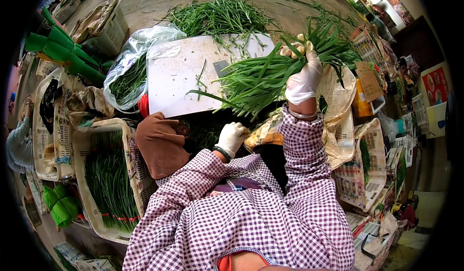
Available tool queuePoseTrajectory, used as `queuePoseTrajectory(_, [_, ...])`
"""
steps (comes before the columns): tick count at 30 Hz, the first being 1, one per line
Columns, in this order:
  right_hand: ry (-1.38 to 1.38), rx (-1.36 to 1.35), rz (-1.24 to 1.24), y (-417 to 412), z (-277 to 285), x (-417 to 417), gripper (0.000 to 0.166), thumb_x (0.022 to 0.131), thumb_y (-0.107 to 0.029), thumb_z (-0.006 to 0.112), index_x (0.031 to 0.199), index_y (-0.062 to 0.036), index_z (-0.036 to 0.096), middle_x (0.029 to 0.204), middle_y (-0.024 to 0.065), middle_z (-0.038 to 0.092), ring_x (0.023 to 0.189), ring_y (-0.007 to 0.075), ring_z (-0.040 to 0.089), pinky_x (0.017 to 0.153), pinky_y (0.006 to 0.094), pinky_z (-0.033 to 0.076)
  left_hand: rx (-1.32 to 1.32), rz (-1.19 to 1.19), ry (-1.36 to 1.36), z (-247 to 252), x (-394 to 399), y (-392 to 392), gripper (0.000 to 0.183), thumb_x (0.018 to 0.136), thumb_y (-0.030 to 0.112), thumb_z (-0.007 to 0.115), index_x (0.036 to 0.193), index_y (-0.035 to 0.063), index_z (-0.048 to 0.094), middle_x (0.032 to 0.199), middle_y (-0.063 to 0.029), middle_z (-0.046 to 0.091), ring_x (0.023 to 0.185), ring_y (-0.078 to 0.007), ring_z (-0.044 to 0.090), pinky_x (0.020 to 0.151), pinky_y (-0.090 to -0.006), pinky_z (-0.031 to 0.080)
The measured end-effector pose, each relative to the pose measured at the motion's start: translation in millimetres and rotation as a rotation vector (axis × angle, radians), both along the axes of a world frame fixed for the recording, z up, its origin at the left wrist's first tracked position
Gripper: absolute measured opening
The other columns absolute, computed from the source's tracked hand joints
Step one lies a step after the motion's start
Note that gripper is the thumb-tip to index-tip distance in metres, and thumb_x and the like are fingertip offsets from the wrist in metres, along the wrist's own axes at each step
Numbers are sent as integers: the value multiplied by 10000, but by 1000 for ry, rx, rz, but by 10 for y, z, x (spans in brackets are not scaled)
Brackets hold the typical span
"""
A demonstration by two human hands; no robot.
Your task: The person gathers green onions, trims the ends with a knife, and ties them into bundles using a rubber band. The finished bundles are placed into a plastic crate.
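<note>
My right hand (304, 73), in a white glove, grips a thick bunch of green leafy stalks that look like garlic chives (257, 80). Their pale cut ends point left over the front right corner of a white board (177, 78), and the leafy tips spread to the right. My left hand (232, 137), also gloved, is curled above my lap, beside a yellow printed bag (268, 131). Whether anything is inside its fingers is hidden. On the board lie loose leaf scraps and a small grey metal plate (220, 68), possibly a blade.
A heap of loose greens (221, 17) lies beyond the board. At left are a clear plastic bag of greens (127, 78), a red string roll (143, 105) and a crate of tied chives (125, 144). Brown cloth (159, 147) covers my left knee. More crates (373, 166) stand at right.
</note>
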State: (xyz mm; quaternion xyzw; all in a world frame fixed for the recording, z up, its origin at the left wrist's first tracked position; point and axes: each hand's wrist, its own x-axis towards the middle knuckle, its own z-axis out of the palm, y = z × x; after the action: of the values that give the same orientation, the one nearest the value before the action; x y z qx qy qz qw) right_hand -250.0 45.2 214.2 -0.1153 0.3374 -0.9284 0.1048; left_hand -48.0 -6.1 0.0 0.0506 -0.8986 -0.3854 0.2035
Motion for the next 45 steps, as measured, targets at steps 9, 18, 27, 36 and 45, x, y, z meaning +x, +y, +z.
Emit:
queuePoseTrajectory(9, [-22,83,-105,-3,73,-8,195,933,-183,580,996,-26,676,748,-6,579,632,103,540,571,257,500,152,172,120,284,47,89,319,652,157,797,923,67,653,664,-55,566,605,-221,572,571,-336,469])
queuePoseTrajectory(18, [-92,28,-84,-84,68,29,266,978,-167,465,1063,62,568,697,54,550,632,206,539,648,361,461,-248,249,-37,567,-347,40,261,849,300,609,699,87,597,604,-109,584,545,-306,592,531,-396,473])
queuePoseTrajectory(27, [112,136,-156,-32,131,-25,226,946,-178,548,1011,11,653,692,8,556,594,126,547,572,270,494,-286,110,-456,-235,189,-90,200,804,290,622,742,101,642,688,-95,643,640,-290,636,572,-409,499])
queuePoseTrajectory(36, [-36,94,-111,-63,204,83,255,967,-190,499,1043,17,626,672,43,581,577,157,544,572,299,494,-157,258,-9,506,-83,37,368,723,380,751,807,63,584,682,-87,601,607,-268,602,532,-371,473])
queuePoseTrajectory(45, [-58,16,-95,-136,105,159,183,933,-187,585,956,-18,651,737,8,583,597,119,559,536,283,536,-323,194,-122,491,-239,13,243,868,272,543,719,93,612,632,-99,613,574,-293,606,531,-407,473])
